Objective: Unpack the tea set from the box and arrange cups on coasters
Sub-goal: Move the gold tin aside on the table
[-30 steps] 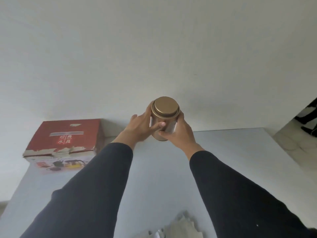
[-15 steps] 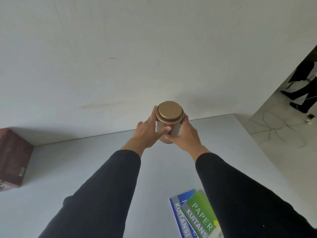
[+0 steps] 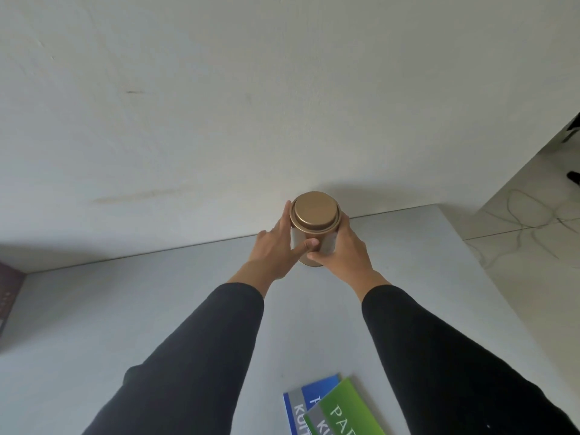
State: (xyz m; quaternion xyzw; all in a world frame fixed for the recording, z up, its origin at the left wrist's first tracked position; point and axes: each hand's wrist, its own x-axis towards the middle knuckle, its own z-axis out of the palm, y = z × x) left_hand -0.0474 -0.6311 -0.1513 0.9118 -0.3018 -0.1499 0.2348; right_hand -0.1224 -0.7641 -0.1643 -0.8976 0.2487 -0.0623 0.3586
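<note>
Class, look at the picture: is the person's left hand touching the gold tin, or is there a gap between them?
Touching. The head view shows the left hand wrapped against the gold tin's side, its thumb lying across the front.

Both arms are covered by long black sleeves of a plain, matte fabric that fits closely and ends at the wrists, with no cuffs, buttons or prints showing. The left sleeve (image 3: 201, 350) has a small fold or pucker near the elbow. The right sleeve (image 3: 439, 350) carries a tiny pale speck low down near the edge of the view. The bare left hand (image 3: 274, 254) and the bare right hand (image 3: 343, 251) wear no gloves, rings or watch that can be seen.
</note>
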